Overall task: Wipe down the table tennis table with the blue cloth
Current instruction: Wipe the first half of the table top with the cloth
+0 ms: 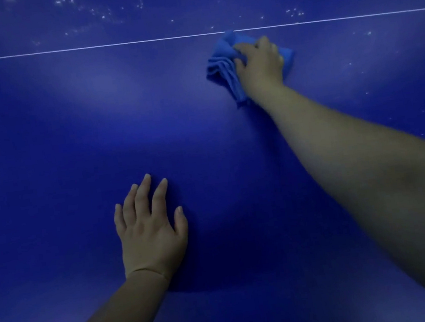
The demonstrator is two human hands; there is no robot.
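Your left hand (149, 231) lay flat, fingers spread, on the smooth matte blue table (41, 128), well short of its thin white line (85, 47). Your right hand (260, 65) gripped the bunched, pleated blue cloth (221, 70), its top fold touching that line; pale specks (105, 13) dotted the surface beyond.

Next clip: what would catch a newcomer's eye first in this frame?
The right hand grips the bunched blue cloth on the table tennis table, just below the white line crossing the upper frame. The left hand rests flat, fingers spread, at lower centre. White specks dot the surface beyond the line and at right.
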